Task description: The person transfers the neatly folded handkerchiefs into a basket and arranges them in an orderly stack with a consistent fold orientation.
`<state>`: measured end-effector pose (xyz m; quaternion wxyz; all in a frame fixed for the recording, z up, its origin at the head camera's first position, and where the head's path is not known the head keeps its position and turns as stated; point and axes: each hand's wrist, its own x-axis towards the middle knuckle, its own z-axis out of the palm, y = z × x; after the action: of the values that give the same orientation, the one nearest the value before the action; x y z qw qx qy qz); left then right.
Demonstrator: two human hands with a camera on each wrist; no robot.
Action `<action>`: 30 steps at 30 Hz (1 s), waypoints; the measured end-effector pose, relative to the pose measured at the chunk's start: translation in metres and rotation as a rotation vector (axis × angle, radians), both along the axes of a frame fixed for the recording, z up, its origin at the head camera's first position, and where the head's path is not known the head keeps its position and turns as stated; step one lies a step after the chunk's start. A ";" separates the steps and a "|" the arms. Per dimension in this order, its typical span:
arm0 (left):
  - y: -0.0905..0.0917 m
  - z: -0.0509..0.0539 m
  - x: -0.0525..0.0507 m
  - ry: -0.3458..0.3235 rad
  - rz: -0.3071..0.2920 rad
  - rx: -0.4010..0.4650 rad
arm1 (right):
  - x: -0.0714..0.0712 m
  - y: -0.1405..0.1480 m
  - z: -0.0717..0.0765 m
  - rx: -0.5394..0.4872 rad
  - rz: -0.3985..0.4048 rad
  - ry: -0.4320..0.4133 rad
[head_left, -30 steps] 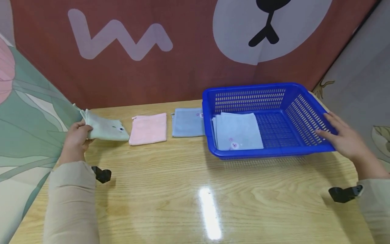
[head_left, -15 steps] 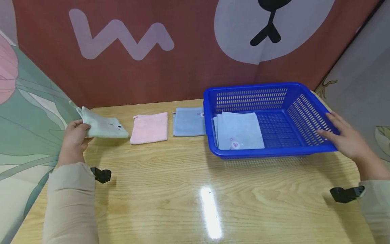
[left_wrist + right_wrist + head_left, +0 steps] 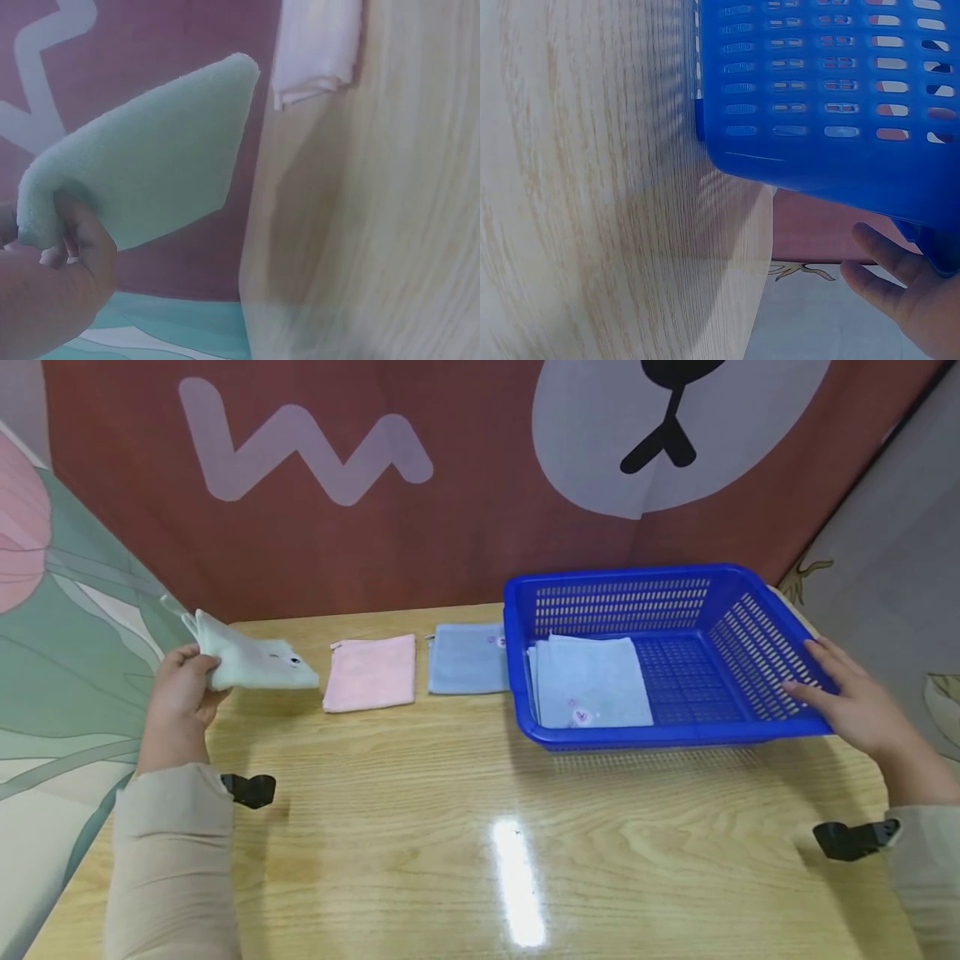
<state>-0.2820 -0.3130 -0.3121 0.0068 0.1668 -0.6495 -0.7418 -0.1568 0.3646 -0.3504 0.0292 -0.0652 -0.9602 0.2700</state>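
My left hand (image 3: 180, 689) pinches a folded pale green hand towel (image 3: 251, 658) by its left end, thumb on top. In the left wrist view the green towel (image 3: 157, 157) is off the tabletop, its free corner pointing up and right. Right of it, a folded pink towel (image 3: 371, 672) lies flat, followed by a blue towel (image 3: 467, 658) partly hidden by the basket. My right hand (image 3: 855, 697) holds the right rim of a blue plastic basket (image 3: 615, 737), thumb inside. In the right wrist view, fingers (image 3: 889, 255) reach below the rim outside. Light blue towels (image 3: 592, 681) lie stacked in the basket's left half.
The wooden table (image 3: 390, 827) bears a bright light reflection near its middle. A reddish-brown cloth (image 3: 300, 552) with a printed face hangs behind its back edge. Patterned cloth also stands along both sides. A black wrist-camera mount (image 3: 251, 791) juts from each sleeve.
My left hand has raised the green towel slightly, so its right corner no longer reaches the pink towel's lower corner. The right hand stays on the basket rim. The view has shifted slightly.
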 end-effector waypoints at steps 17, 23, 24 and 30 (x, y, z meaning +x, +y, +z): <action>0.029 0.019 0.009 0.180 -0.050 0.217 | 0.001 0.000 -0.001 0.007 -0.004 0.000; 0.037 0.023 0.011 0.209 -0.083 0.264 | 0.001 -0.002 0.000 -0.005 -0.010 0.000; 0.038 0.024 0.011 0.213 -0.088 0.268 | 0.001 -0.001 0.000 -0.003 -0.011 0.000; 0.043 0.025 0.013 0.230 -0.108 0.273 | 0.000 -0.001 -0.001 0.000 -0.007 0.012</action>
<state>-0.2687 -0.2700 -0.2867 0.0188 0.0451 -0.5457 -0.8366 -0.1569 0.3640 -0.3514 0.0360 -0.0669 -0.9598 0.2703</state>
